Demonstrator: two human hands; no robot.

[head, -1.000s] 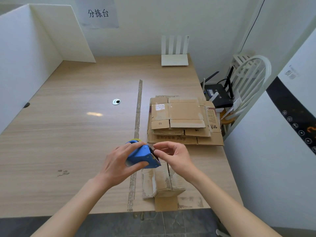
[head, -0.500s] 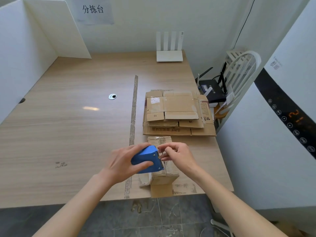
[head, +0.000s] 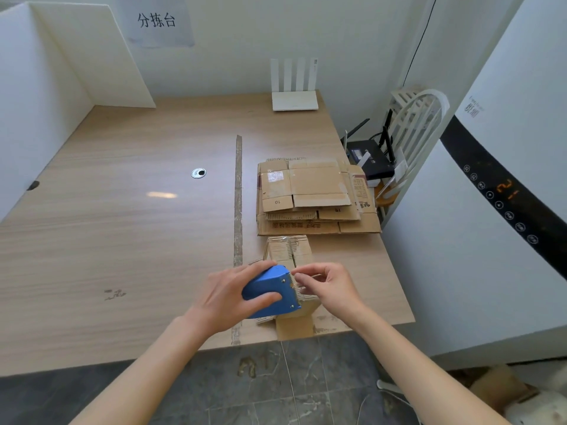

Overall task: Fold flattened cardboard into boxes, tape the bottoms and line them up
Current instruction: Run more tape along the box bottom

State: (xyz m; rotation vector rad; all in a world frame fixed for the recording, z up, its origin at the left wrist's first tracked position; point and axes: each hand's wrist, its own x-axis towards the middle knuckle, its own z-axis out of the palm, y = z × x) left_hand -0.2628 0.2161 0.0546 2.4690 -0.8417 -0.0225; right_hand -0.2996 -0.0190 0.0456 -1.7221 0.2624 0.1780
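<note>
The small folded box (head: 290, 256) stands near the desk's front edge, toward its right corner, bottom side up with the two bottom flaps meeting along a seam that runs away from the person. One loose flap (head: 294, 328) sticks out over the front edge. The cardboard is worn and brown, with old print and scuffed remnants along the seam.

Over the box's near end the left hand (head: 228, 297) grips a blue tape dispenser (head: 270, 291), fingers wrapped across its top and thumb along its side, toothed edge facing right. The right hand (head: 329, 286) touches that edge, thumb and forefinger pinched together, apparently on the free end of clear tape, though the tape itself is too faint to make out for certain.

The step in hand looks like starting the tape run. To do it well, the tape end should be pulled free and stuck down a little onto the near wall, then the dispenser drawn straight along the seam with steady pressure so both flaps are caught evenly, and carried over the far wall before tearing. The flaps should sit flush first; a gap would leave the bottom weak.

Just behind the box, along the desk's right edge, lies the stack of flattened cardboard (head: 316, 197). A strip of old tape (head: 238, 194) runs down the desk's middle, and a white router (head: 294, 93) stands at the back edge.
</note>
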